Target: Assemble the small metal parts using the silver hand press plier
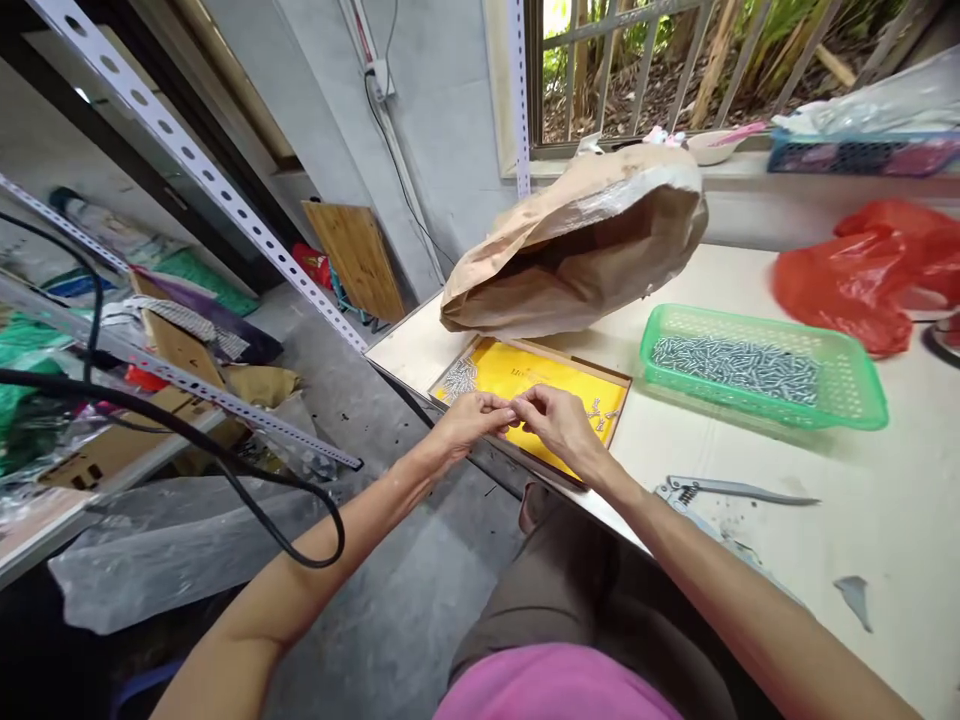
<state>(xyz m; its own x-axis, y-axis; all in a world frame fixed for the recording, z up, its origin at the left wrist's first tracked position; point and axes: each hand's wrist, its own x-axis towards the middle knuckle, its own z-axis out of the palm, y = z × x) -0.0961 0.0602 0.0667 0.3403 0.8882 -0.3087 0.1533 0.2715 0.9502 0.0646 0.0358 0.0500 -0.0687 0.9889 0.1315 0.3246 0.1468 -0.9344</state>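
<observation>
My left hand (472, 420) and my right hand (551, 415) meet fingertip to fingertip over a shallow tray (624, 400) lined with yellow. Both hands are closed in a pinch; whatever sits between the fingers is too small or hidden to make out. A heap of small silvery metal parts (460, 379) lies at the tray's left end. Several more small metal pieces (600, 415) lie loose on the yellow, right of my right hand. A green plastic basket (855, 380) holding many grey screw-like pieces (735, 368) stands farther right on the table.
Behind the tray, a large open brown paper bag (577, 250) lies on the table (780, 560). Pliers-like hand cutters (739, 490) and a grey scrap (853, 600) are near my right forearm. A red plastic bag (862, 270) sits back right. Black cables (225, 430) hang at left.
</observation>
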